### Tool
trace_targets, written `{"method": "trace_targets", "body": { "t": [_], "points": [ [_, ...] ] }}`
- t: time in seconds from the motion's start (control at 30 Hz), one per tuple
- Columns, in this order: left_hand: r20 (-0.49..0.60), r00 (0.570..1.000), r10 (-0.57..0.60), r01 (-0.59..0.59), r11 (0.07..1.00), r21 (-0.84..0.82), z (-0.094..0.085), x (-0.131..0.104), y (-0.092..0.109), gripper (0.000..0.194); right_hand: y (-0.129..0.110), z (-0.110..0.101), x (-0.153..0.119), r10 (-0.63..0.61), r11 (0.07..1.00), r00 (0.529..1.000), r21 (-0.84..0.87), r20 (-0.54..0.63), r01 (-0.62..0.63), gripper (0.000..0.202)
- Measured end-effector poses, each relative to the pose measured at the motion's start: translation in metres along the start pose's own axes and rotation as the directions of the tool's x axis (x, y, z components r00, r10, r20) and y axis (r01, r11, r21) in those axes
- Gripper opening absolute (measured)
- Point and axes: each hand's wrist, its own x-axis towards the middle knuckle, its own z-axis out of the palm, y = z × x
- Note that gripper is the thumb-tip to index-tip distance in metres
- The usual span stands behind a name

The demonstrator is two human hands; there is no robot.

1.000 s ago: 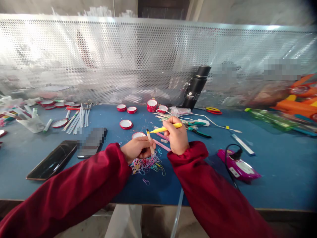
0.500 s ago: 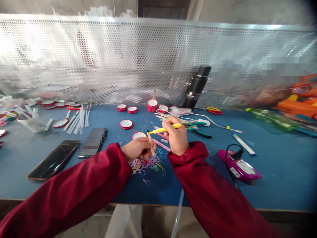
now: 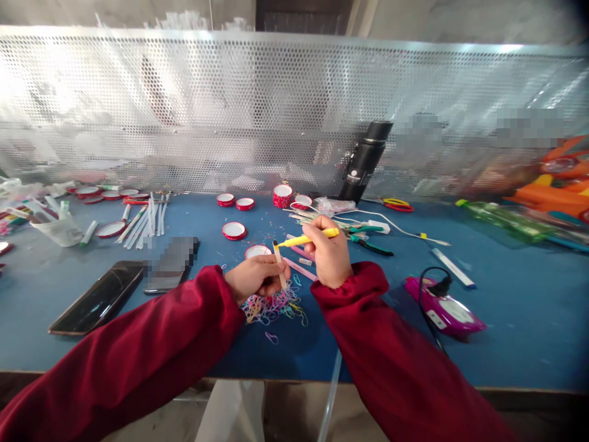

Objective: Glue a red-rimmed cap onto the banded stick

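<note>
My left hand [image 3: 261, 276] pinches a pale flat stick [image 3: 279, 261] that stands nearly upright and has a dark top end. In my right hand [image 3: 327, 253] is a yellow marker pen [image 3: 297, 242], its tip pointing left and meeting the stick just below the dark end. Under my left hand lies a tangled heap of coloured elastic bands [image 3: 275, 307], with a single purple band [image 3: 271, 337] in front. Pink strips [image 3: 301, 269] and a red-rimmed lid [image 3: 257, 251] lie behind my hands, partly hidden by them.
Two phones [image 3: 99, 298] lie at left, near white sticks [image 3: 138, 227] and a white cup [image 3: 59, 228] of pens. Behind stand red tins [image 3: 282, 196] and a black flask [image 3: 367, 162]. Pliers [image 3: 370, 245], a white-and-blue pen [image 3: 454, 268] and a magenta power socket [image 3: 444, 310] are at right.
Almost nothing differs. My right hand and the yellow marker pen have shifted very slightly to the right, while the stick stays in my left hand.
</note>
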Motion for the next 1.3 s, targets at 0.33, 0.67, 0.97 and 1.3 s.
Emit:
{"method": "trace_targets", "body": {
  "t": [0.33,0.67,0.97,1.3],
  "points": [
    [-0.002,1.0,-0.006,0.006,1.0,-0.008,0.0012,-0.0005,0.0008,0.024,0.0001,-0.0006,0.0004,-0.014,0.999,1.0,-0.033,0.002,0.015,0.027],
    [0.0,1.0,0.008,-0.008,1.0,-0.013,0.0014,-0.001,0.0014,0.024,0.0006,0.0003,-0.0006,-0.006,1.0,1.0,-0.015,0.006,0.006,0.026],
    [-0.006,1.0,0.012,-0.013,1.0,-0.022,0.0009,-0.0003,0.0008,0.025,0.0002,-0.0001,-0.0008,0.001,0.999,1.0,-0.032,0.0,-0.001,0.026],
    [-0.011,1.0,0.029,-0.03,0.999,-0.035,0.0012,0.0004,0.0003,0.028,0.0027,-0.0053,0.0076,0.043,0.991,0.998,0.132,-0.052,-0.036,0.026]
  ]
}}
